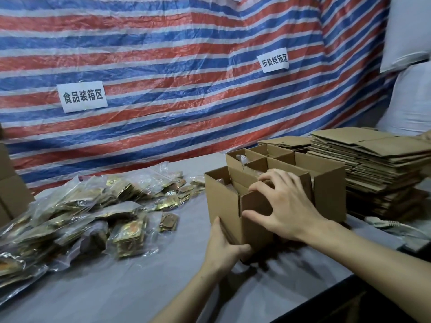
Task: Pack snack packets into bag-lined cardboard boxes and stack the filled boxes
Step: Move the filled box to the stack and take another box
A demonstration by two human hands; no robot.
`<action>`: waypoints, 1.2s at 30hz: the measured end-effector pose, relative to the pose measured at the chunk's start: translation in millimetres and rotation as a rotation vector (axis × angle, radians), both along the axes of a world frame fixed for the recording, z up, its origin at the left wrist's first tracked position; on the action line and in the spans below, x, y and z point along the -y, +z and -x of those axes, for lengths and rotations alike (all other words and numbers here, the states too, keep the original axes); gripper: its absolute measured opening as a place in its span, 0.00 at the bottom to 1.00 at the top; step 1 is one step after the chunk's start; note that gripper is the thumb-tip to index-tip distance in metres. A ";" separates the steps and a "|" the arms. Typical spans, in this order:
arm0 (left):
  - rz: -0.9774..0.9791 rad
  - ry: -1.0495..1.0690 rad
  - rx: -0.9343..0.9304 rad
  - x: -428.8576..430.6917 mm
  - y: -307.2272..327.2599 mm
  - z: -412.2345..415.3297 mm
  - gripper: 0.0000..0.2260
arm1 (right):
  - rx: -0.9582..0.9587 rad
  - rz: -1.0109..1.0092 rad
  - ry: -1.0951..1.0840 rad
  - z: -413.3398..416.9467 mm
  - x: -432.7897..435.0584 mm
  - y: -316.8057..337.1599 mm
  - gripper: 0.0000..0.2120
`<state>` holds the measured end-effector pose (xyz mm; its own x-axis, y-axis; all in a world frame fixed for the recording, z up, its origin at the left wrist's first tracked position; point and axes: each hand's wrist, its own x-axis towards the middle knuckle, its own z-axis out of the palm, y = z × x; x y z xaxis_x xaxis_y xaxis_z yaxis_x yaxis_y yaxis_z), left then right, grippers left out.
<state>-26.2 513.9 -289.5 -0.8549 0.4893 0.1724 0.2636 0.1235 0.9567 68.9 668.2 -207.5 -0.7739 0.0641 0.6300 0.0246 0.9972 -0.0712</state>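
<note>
Two hands were on the cardboard box at centre right of the frame. The left hand gripped its lower near corner, fingers curled round the edge. The right hand spread over the top, thumb and fingertips pinching a short end flap.

Forcing that flap down over contents that stood proud could have creased it or sprung it back. The box's contents were dim, possibly packets, and I could not make out a liner. A tug at the corner might also have tipped the box or knocked the open boxes close behind it.

The snack packets lay heaped at left on the grey counter. Flat cartons were stacked at right, with a white cable below them. A striped tarpaulin bearing two paper signs filled the background, and white sacks stood at upper right.
</note>
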 end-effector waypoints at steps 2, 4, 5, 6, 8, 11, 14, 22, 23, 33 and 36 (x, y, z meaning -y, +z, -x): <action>0.005 -0.031 0.010 -4.7 2.2 1.0 0.39 | 0.004 0.024 -0.022 0.1 -2.7 0.3 0.29; 0.011 -0.071 0.020 -6.8 4.0 1.2 0.36 | 0.019 0.029 -0.039 0.3 -4.3 0.6 0.28; 0.004 -0.095 0.029 -7.1 4.3 1.4 0.37 | 0.021 0.026 -0.045 0.7 -4.8 0.8 0.28; -0.006 -0.113 0.037 -6.9 4.6 1.6 0.38 | 0.021 0.028 -0.049 1.1 -4.8 1.3 0.27; -0.016 -0.129 0.042 -6.0 3.7 3.3 0.41 | 0.023 0.036 -0.058 1.8 -4.2 3.5 0.26; -0.031 -0.153 0.031 -3.5 4.0 3.7 0.42 | 0.050 0.024 -0.086 3.7 -1.5 7.5 0.25; 0.009 -0.140 0.012 -1.0 5.4 4.2 0.42 | 0.080 0.016 -0.105 4.7 2.8 11.1 0.25; 0.353 -0.082 -0.193 40.9 37.4 0.2 0.21 | 0.096 0.062 -0.161 10.7 28.4 32.7 0.25; 0.360 -0.064 -0.242 54.7 44.4 -2.8 0.15 | 0.059 0.065 -0.133 13.4 37.2 35.1 0.23; 0.808 0.303 -0.859 268.8 107.6 -16.7 0.07 | 0.045 0.281 0.352 54.0 195.8 66.7 0.11; 0.946 0.435 -0.930 339.0 121.8 -9.6 0.11 | 0.114 0.345 0.505 66.3 246.9 71.4 0.10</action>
<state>-16.6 174.9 -167.8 -0.7223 0.4659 0.5111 0.5229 0.8516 -0.0372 2.6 421.3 -136.1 -0.8232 -0.1427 0.5496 -0.4177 0.8077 -0.4160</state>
